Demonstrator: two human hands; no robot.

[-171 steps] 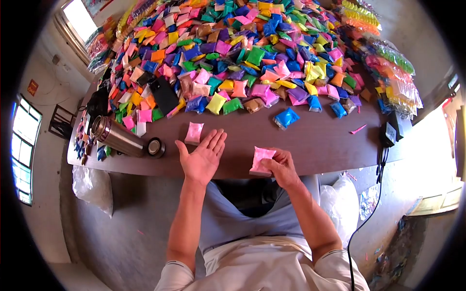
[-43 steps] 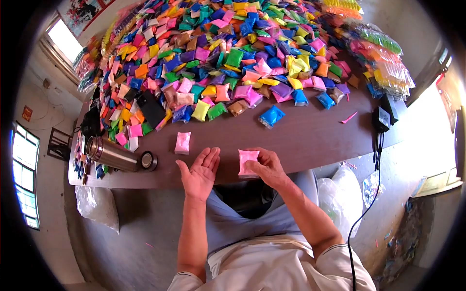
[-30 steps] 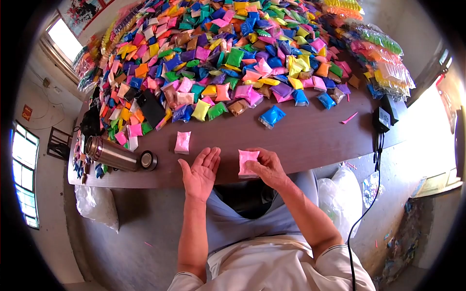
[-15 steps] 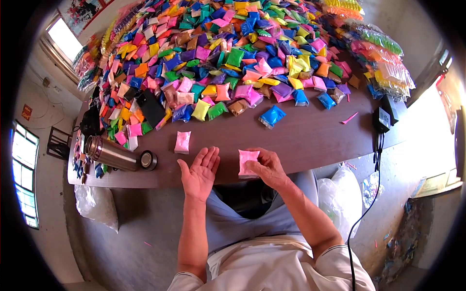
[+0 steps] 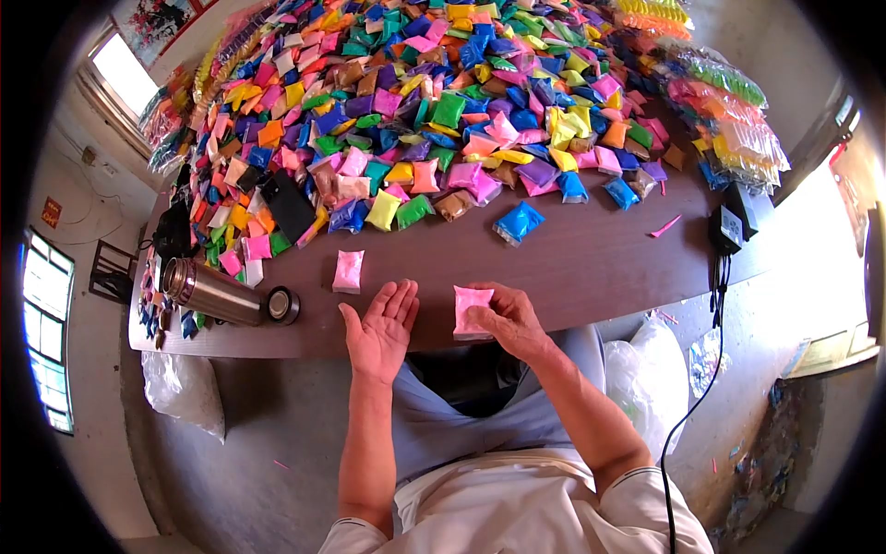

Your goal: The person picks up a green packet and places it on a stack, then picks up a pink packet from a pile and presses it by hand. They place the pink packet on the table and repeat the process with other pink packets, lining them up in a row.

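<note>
My right hand (image 5: pixel 506 319) pinches a small pink packet (image 5: pixel 471 309) between thumb and fingers, near the table's front edge. To its left, my left hand (image 5: pixel 380 331) is held palm up with the fingers stretched out and nothing on it. Just beyond the left fingertips, a second pink packet (image 5: pixel 348 271) lies on the brown table (image 5: pixel 591 263). A blue packet (image 5: pixel 518 222) lies apart, farther back. Behind it spreads a large heap of small packets (image 5: pixel 434 111) in many colours.
At the left lie a steel flask (image 5: pixel 212 292) and its round lid (image 5: pixel 282 305). A black phone (image 5: pixel 287 207) rests against the heap. To the right are a black power adapter (image 5: pixel 725 229) with a hanging cable, a pink stick (image 5: pixel 665 224) and stacked clear bags (image 5: pixel 724 111).
</note>
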